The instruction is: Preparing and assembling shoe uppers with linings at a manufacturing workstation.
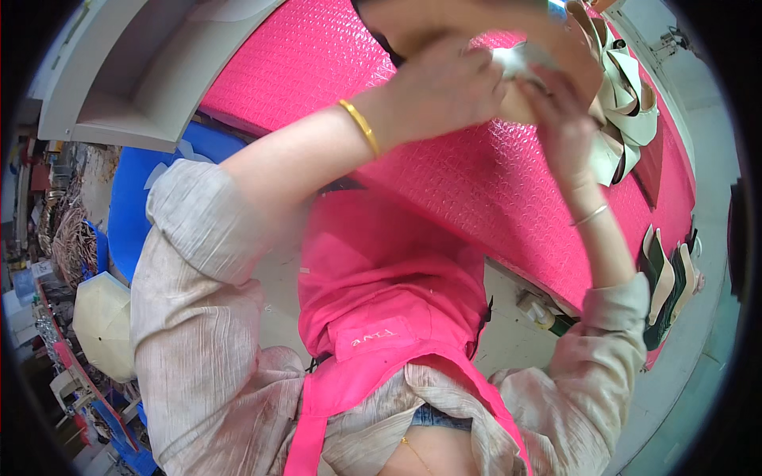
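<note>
Pink apron (397,293), tan panel (548,33), both hands busy

Past the apron, our left hand (436,91) bends its fingers beside a small white thing (510,60); our right hand's (567,131) fingers reach in opposite, too blurred for us to tell what either pinches. The tan panel is at both hands, over the pink table (294,71). We judge it partway handled, not yet set aside; rightward lie piled cream pieces (635,123), done or waiting, we cannot tell

Left fingers (482,70) and right fingers (553,99) hold a blurred tan piece (484,19) above the pink table (302,67).
</note>
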Action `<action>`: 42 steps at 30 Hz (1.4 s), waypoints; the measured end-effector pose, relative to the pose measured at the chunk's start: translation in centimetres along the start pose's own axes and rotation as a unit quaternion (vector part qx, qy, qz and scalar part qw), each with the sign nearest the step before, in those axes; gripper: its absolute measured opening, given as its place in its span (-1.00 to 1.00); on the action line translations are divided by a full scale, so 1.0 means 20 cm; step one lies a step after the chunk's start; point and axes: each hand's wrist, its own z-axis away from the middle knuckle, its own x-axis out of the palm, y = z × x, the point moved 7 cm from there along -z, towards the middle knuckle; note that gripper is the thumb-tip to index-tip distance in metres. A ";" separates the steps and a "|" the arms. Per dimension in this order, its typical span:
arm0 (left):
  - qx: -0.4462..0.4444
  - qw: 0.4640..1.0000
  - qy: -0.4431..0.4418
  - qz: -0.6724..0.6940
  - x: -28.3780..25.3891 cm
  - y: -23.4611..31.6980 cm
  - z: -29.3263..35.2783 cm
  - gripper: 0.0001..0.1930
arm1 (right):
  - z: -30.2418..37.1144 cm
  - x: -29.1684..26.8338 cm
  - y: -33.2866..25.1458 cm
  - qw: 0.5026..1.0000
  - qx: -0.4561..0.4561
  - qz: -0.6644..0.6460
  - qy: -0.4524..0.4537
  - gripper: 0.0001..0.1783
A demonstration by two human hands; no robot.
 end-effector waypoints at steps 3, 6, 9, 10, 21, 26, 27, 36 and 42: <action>0.108 0.984 -0.138 -0.011 0.21 0.26 0.25 -0.84 | 0.15 0.12 -0.12 0.978 0.122 -0.156 -0.067 -0.77; -0.068 0.988 -0.050 0.128 0.20 0.34 0.35 -0.81 | 0.40 0.21 -0.24 0.993 0.009 -0.054 -0.104 -0.79; -0.176 0.978 -0.093 0.069 0.14 0.28 0.34 -0.82 | 0.34 0.26 -0.22 0.970 0.048 -0.011 -0.236 -0.72; -0.250 0.953 -0.106 0.135 0.13 0.23 0.34 -0.85 | 0.26 0.23 -0.20 0.963 0.066 -0.079 -0.250 -0.73; -0.486 0.821 -0.191 0.232 0.30 0.09 0.42 -0.92 | 0.14 0.57 -0.01 0.765 0.166 -0.220 -0.582 -0.81; -0.467 0.824 -0.241 0.214 0.32 0.08 0.40 -0.76 | 0.21 0.62 -0.02 0.592 0.406 -0.472 -0.511 -0.74; -0.468 0.822 -0.242 0.215 0.32 0.07 0.41 -0.76 | 0.15 0.58 -0.04 0.713 0.286 -0.337 -0.545 -0.71; -0.213 0.973 -0.016 0.091 0.04 0.23 0.25 -0.77 | 0.14 0.58 -0.08 0.822 0.102 -0.090 -0.553 -0.68; -0.325 0.924 -0.062 0.190 0.14 0.36 0.40 -0.69 | 0.08 0.51 -0.14 0.837 0.083 -0.095 -0.533 -0.75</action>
